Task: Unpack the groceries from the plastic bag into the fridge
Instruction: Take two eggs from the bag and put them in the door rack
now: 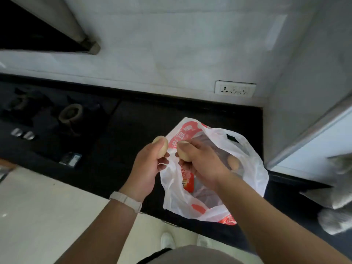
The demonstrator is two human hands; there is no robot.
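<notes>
A white plastic bag (253, 168) with red print lies open on the black countertop (123, 134). My left hand (148, 166) grips a pale brown egg (162, 144) just left of the bag's mouth. My right hand (202, 161) holds a second egg (183, 151) above the bag opening. A third egg (233, 162) rests inside the bag, to the right of my right hand. A red packet (188, 182) also lies inside the bag, partly hidden by the plastic.
A gas hob with a burner (71, 112) and knobs (22, 133) takes up the counter's left part. A wall socket (235, 88) sits behind the bag. A white appliance edge, possibly the fridge (314, 141), stands at right. Pale floor (38, 206) lies below.
</notes>
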